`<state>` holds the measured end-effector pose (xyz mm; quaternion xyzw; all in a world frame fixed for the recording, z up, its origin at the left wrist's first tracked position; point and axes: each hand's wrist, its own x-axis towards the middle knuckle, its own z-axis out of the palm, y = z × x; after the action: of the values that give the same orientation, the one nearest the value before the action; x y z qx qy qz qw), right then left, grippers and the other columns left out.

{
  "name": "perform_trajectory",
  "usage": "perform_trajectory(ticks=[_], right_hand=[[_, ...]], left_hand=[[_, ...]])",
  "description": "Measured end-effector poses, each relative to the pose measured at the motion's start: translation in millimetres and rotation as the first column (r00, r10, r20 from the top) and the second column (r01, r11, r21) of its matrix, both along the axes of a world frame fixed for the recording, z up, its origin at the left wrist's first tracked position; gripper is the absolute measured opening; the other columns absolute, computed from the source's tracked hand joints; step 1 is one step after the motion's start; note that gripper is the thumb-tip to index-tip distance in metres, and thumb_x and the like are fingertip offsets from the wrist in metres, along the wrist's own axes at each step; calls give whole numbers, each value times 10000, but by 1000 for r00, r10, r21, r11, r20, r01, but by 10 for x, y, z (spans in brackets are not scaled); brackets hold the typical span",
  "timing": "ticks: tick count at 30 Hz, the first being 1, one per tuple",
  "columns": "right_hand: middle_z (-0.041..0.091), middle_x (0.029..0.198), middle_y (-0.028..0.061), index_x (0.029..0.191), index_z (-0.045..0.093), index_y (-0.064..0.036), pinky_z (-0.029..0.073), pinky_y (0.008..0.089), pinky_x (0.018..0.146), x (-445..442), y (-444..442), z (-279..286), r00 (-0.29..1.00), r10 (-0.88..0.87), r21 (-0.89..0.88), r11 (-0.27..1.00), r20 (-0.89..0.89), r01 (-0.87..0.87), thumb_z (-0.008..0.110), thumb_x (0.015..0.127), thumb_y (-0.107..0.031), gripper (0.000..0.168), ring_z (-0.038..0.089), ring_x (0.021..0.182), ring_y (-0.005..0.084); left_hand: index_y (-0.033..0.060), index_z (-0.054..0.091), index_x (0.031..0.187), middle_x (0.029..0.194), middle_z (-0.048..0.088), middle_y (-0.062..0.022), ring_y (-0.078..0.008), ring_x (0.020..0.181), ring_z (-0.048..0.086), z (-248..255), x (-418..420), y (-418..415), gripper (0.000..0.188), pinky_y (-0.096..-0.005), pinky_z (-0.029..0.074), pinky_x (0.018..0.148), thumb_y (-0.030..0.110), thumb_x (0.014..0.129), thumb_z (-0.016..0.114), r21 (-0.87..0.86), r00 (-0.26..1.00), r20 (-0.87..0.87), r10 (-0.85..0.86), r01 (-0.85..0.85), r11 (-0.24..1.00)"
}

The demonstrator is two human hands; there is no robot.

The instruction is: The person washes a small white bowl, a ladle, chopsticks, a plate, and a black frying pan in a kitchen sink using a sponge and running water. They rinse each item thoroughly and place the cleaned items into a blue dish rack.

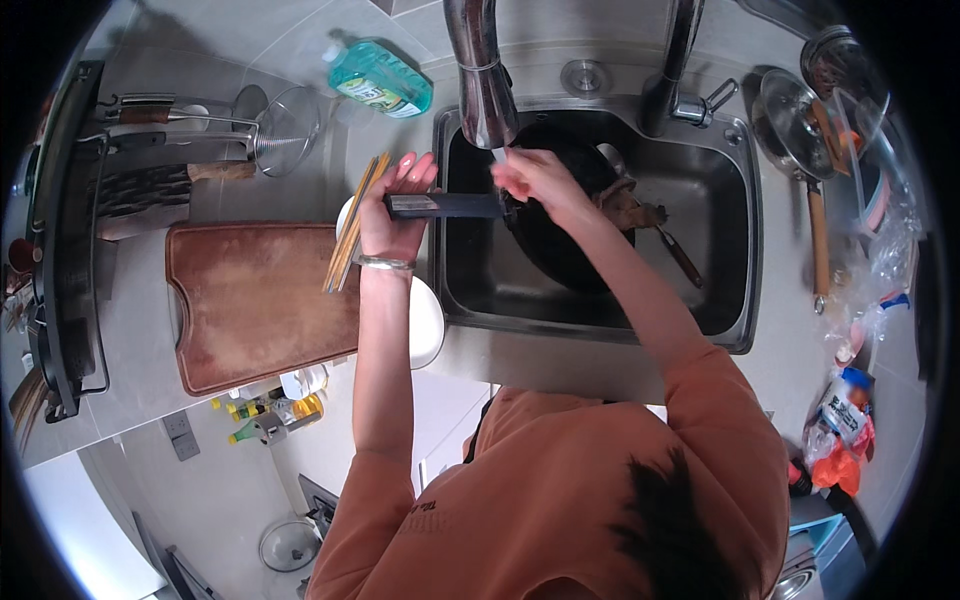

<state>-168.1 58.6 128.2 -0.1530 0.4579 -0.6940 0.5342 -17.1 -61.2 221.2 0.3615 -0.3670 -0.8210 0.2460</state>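
Observation:
My left hand (pixel 397 206) is palm up under the black handle (pixel 450 205) of a dark pan (pixel 555 255), which lies across the palm; the fingers stretch past it. A bundle of several chopsticks (pixel 349 232) runs along the thumb side; whether the hand touches them is unclear. There is a metal bracelet (pixel 386 262) on the left wrist. Over the pan, my right hand (pixel 536 180) has its fingers curled. Something pale shows at its fingertips, just below a shiny metal fixture (pixel 484 97); I cannot tell what it is. The pan sits in the sink (pixel 705 187).
Left is a wooden cutting board (pixel 262 300), with a white dish (pixel 427 322) beside it. A green bottle (pixel 381 79) stands behind the sink, near the faucet (pixel 664 82). A dark-handled utensil (pixel 681 259) lies in the basin. A lidded pan (pixel 795 127) stands on the right counter.

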Motion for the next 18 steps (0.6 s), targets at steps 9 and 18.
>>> perform_trajectory(ticks=[9,18], right_hand=[[567,775,20,974,590,-44,405,197,565,42,-304,86,960,87,143,988,-265,-50,563,840,-239,238,501,639,60],[576,971,39,1178,444,-53,418,291,799,-203,157,1035,634,-309,-280,948,-710,148,696,713,-178,543,550,879,128]], left_hand=[[1,497,1082,1114,545,-185,-291,1019,527,-179,167,-5,287,-424,369,896,164,849,455,30,999,2,49,-49,998],[3,504,1066,1088,556,-191,-299,1002,534,-288,369,12,283,-428,358,917,162,837,458,100,995,-1,101,-100,990]])
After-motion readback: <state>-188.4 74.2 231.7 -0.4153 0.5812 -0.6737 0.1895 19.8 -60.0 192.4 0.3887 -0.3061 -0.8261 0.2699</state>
